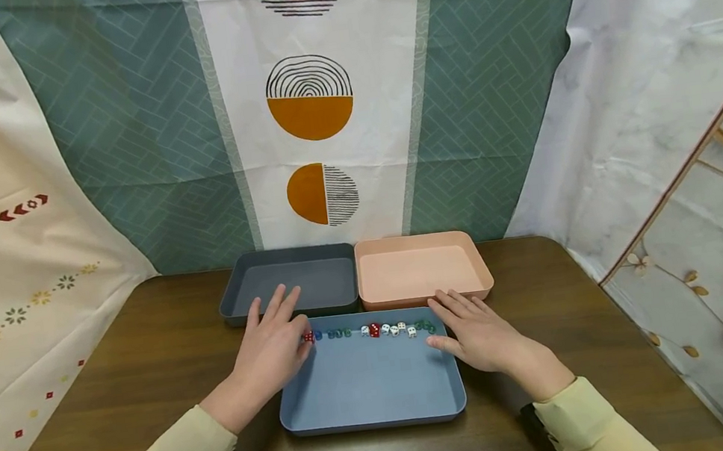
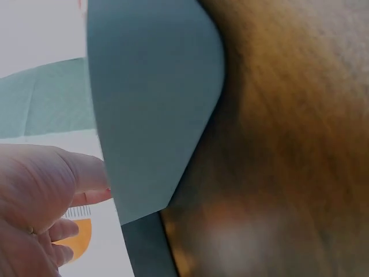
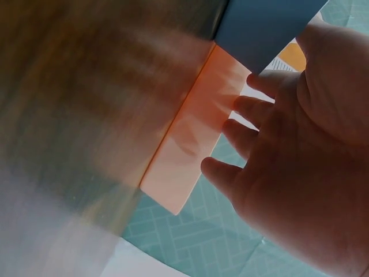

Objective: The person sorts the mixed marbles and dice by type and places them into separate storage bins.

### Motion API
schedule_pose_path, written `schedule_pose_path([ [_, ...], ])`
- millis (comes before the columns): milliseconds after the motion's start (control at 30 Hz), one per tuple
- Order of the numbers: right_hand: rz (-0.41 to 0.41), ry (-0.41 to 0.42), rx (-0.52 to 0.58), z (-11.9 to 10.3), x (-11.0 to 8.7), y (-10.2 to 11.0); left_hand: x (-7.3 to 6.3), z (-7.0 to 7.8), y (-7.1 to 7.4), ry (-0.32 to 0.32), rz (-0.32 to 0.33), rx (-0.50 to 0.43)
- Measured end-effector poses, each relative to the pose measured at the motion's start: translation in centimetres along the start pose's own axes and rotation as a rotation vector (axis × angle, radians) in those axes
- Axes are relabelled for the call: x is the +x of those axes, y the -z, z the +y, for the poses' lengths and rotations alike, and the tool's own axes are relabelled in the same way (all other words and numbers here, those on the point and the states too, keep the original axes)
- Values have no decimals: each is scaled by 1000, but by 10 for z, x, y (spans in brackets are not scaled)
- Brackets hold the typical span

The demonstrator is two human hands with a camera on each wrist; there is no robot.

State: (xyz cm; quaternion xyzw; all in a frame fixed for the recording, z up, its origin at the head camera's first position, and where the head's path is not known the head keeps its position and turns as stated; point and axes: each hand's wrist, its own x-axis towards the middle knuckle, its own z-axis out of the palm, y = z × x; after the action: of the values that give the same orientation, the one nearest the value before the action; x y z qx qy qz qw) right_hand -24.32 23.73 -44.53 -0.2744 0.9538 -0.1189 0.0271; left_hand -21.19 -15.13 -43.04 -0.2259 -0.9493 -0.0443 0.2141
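Note:
A row of small dice lies along the far side of a blue tray (image 1: 371,390). At its left end, my left hand (image 1: 271,348) pinches a red die (image 1: 308,336) between thumb and index finger, the other fingers spread. Beside that are a blue die (image 1: 318,334) and several green dice (image 1: 339,333). Further right come white dice (image 1: 385,328), a larger red die (image 1: 375,330) and more green dice (image 1: 425,325). My right hand (image 1: 483,335) hovers with straight fingers over the tray's right edge, its thumb close to the green dice. In the left wrist view, the tray wall (image 2: 155,115) hides the left fingertips.
Behind the blue tray, a dark grey tray (image 1: 297,282) and a pink tray (image 1: 421,267) stand side by side. All rest on a brown wooden table (image 1: 167,354). Patterned cloths (image 1: 487,90) hang behind and at both sides.

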Motion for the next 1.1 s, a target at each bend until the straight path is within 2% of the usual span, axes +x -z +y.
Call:
schedule_pose_path([
  [167,0,1,5,-1,-1,1,4,-3,6,3,25,9],
  [600,9,10,2,1,-1,-1,20,-9,20,52,24,-6],
  [833,18,16,17,3,-1,-3,33,-15,24,39,37,25],
  [1100,34,31,19,4,0,-4,47,-23,30,70,17,23],
])
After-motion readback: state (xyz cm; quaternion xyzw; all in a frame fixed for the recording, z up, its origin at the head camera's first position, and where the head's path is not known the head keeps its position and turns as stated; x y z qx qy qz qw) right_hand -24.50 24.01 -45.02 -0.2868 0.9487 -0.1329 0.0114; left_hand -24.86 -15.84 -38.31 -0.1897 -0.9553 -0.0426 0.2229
